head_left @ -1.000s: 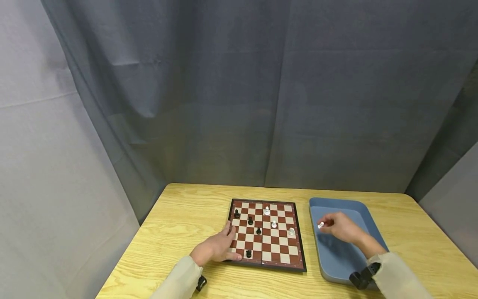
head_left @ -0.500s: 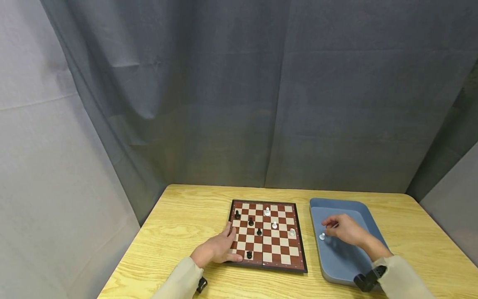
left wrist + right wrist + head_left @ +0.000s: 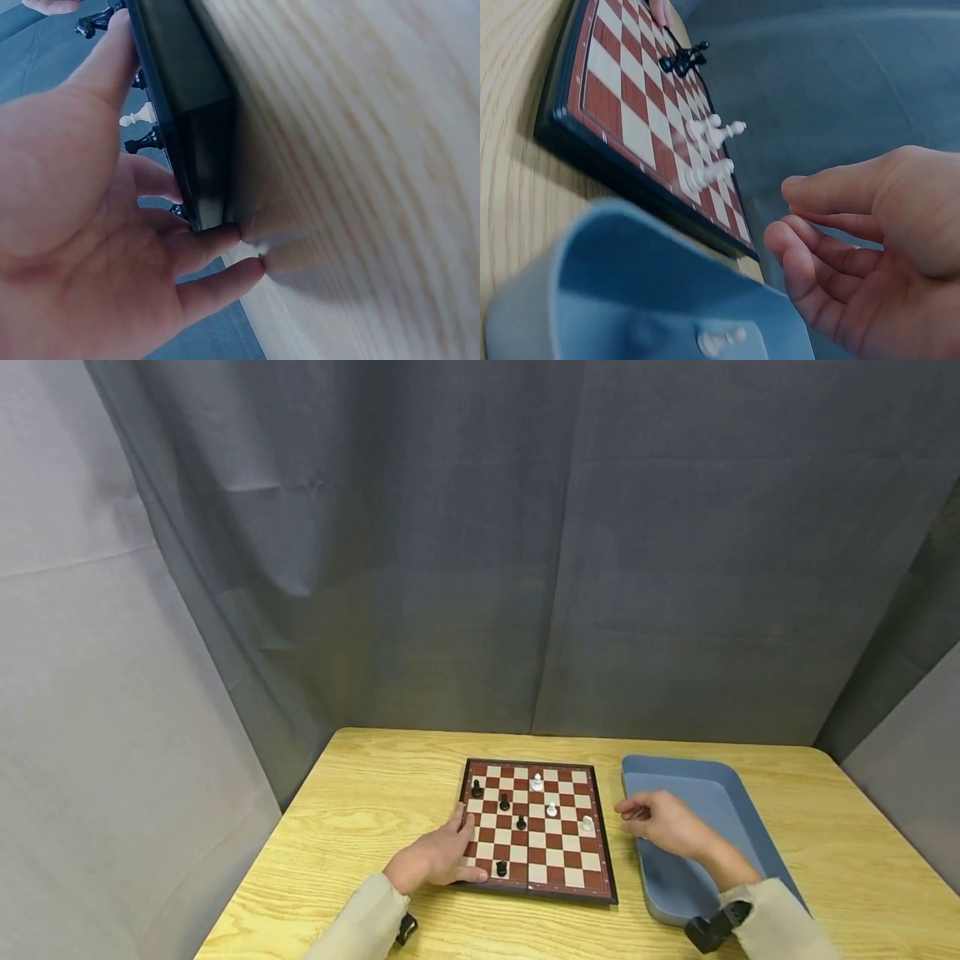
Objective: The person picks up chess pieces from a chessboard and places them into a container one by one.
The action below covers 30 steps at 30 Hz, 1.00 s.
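Note:
A folding chessboard [image 3: 555, 839] lies on the table, with several black chess pieces [image 3: 504, 802] on its left half and white pieces [image 3: 551, 810] on its right half. My left hand [image 3: 438, 853] rests along the board's left edge. Its thumb touches the rim, and its outstretched fingers touch the board's side and the tabletop in the left wrist view. My right hand [image 3: 671, 825] hovers over the left wall of the blue tray [image 3: 723, 789], fingers loosely bent and nothing between them. One white chess piece [image 3: 721, 341] is inside the tray, hidden by the hand in the head view.
Bare wood of the table [image 3: 360, 802] stretches left of the board. A narrow strip of tabletop separates board and tray. Grey curtains [image 3: 450, 568] hang behind the table and at both sides.
My right hand lowered a white chess piece into the tray and let it go. It has since moved left, over the tray's wall towards the board. My left hand stayed put.

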Each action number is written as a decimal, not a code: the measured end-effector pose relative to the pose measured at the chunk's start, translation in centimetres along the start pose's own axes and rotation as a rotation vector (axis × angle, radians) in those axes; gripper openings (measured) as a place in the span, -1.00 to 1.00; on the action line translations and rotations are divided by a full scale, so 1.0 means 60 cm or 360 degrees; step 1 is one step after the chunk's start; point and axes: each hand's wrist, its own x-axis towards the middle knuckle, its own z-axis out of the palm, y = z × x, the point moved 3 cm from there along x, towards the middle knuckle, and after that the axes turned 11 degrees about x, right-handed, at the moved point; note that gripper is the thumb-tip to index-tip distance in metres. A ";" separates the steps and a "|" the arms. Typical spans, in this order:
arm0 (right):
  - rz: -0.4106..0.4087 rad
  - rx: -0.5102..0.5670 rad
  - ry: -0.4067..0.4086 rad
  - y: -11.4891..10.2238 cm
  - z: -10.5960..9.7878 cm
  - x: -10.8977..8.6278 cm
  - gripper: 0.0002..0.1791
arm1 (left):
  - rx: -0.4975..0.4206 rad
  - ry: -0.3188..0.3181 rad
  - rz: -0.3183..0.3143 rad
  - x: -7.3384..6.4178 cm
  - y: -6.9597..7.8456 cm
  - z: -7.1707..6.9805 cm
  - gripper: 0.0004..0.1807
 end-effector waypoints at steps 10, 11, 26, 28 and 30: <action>-0.0044 -0.0008 0.0035 -0.014 0.038 0.025 -0.72 | -0.0011 0.0005 -0.0004 0.000 -0.001 -0.001 0.07; -0.0039 -0.0006 0.0045 -0.014 0.042 0.028 -0.73 | -0.0013 0.0009 -0.0005 0.000 -0.001 -0.001 0.08; 0.0093 -0.0099 0.0077 -0.001 0.078 0.053 -0.74 | -0.0009 -0.0002 -0.0003 -0.002 0.002 -0.004 0.06; 0.0096 -0.0115 0.0066 -0.001 0.080 0.055 -0.74 | -0.0013 -0.0005 0.0000 -0.002 0.001 -0.004 0.06; 0.0107 -0.0117 0.0066 0.000 0.082 0.057 -0.74 | -0.0010 -0.0002 0.0004 -0.002 0.001 -0.004 0.06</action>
